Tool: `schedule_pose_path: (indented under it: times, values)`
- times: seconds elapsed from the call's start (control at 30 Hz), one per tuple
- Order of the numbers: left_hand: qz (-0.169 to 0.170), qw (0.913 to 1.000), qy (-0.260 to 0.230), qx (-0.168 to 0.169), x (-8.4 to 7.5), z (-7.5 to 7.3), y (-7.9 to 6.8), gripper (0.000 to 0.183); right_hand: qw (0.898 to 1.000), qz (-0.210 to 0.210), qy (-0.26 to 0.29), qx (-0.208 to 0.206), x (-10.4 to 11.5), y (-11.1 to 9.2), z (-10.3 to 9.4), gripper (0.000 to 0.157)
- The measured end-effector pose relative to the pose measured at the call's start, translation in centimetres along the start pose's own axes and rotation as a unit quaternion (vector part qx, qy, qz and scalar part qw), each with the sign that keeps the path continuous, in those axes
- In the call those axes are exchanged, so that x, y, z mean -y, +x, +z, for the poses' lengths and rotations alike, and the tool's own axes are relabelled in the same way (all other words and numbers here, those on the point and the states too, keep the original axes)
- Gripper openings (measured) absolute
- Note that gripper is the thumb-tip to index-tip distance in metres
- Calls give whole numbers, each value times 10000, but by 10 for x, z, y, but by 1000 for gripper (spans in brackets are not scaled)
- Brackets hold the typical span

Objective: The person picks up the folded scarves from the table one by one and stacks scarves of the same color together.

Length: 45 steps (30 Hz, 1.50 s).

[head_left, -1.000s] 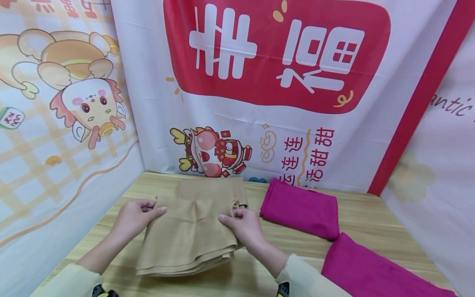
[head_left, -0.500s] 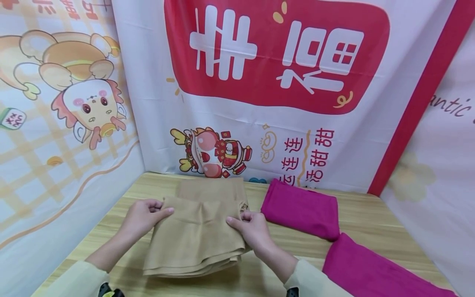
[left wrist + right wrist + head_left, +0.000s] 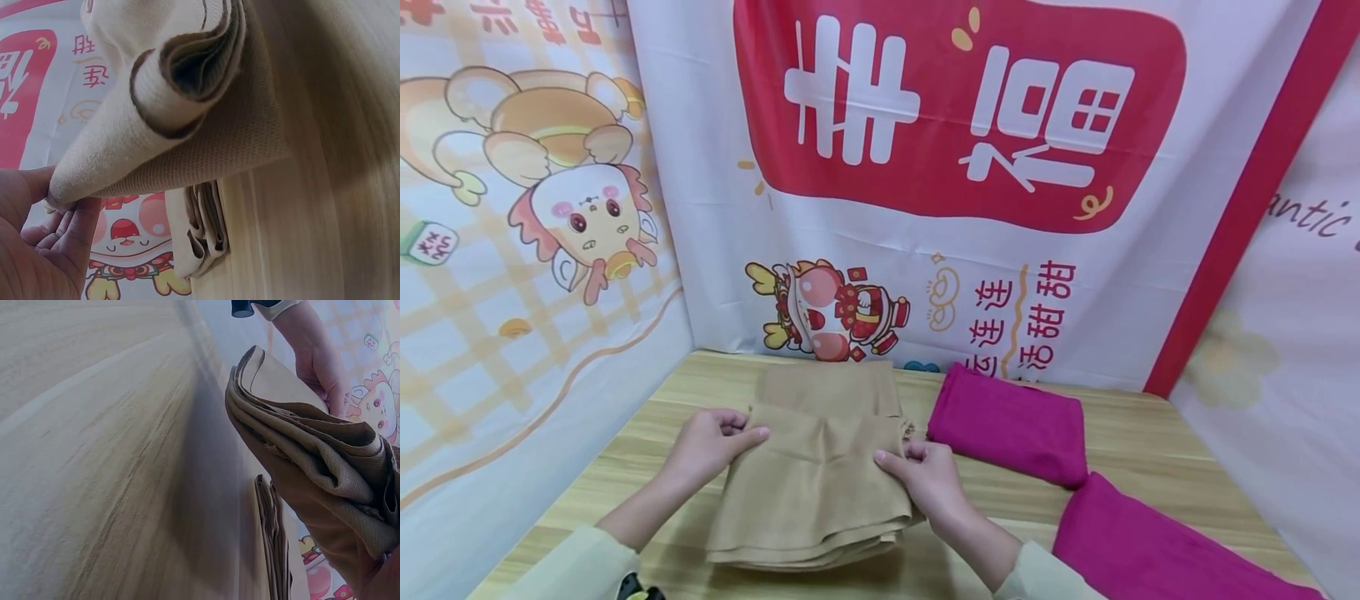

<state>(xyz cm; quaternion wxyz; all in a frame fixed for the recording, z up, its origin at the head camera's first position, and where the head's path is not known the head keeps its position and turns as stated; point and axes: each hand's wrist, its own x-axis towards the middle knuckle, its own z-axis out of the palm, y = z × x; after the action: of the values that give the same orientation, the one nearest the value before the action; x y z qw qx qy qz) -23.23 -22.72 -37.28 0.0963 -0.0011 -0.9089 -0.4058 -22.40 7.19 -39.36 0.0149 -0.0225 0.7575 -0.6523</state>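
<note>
A tan folded cloth [image 3: 812, 500] hangs between my two hands, its several layers showing along the lower edge. With thumb and fingers my left hand [image 3: 703, 450] pinches its upper left corner. On the other side my right hand [image 3: 934, 483] grips the upper right edge, thumb on the front face. In the left wrist view the cloth [image 3: 169, 137] curls into rolled layers above the wooden table. Stacked folds of the cloth [image 3: 325, 456] show in the right wrist view, raised over the tabletop with a shadow below.
Behind the held cloth, a second folded tan cloth [image 3: 823, 387] lies on the wooden table [image 3: 647, 467]. Two folded magenta cloths lie to the right, one farther back [image 3: 1007, 425] and one nearer [image 3: 1165, 542], their corners meeting. Printed fabric walls [image 3: 715, 225] enclose the table's back and sides.
Both hands have shifted right and slightly toward me, carrying the tan cloth along. More of the cloth behind it shows on the left. The magenta cloths stay put.
</note>
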Motion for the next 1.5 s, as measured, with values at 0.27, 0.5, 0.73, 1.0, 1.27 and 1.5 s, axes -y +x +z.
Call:
schedule_pose_path:
  times: [0.27,0.5,0.73,1.0,1.27,1.5]
  values:
    - [7,9999,-102,106,-1,8,0,29,9999,133,73,-56,-9,-3,-5,36]
    - [-2,9999,-89,143,-1,14,0,32,9998,193,16,-50,-14,-6,-11,33]
    - [-55,9997,-102,226,4,17,0,33,9993,322,177,101,-22,-9,-12,28]
    - [-131,9995,-163,246,14,21,3,32,9978,415,502,137,-29,-13,-10,20]
    - [-134,9993,-162,303,24,24,4,35,9992,377,122,111,-37,-12,-9,23]
    - [-134,9992,-162,343,32,27,5,39,9985,443,277,176,-43,-13,-8,20]
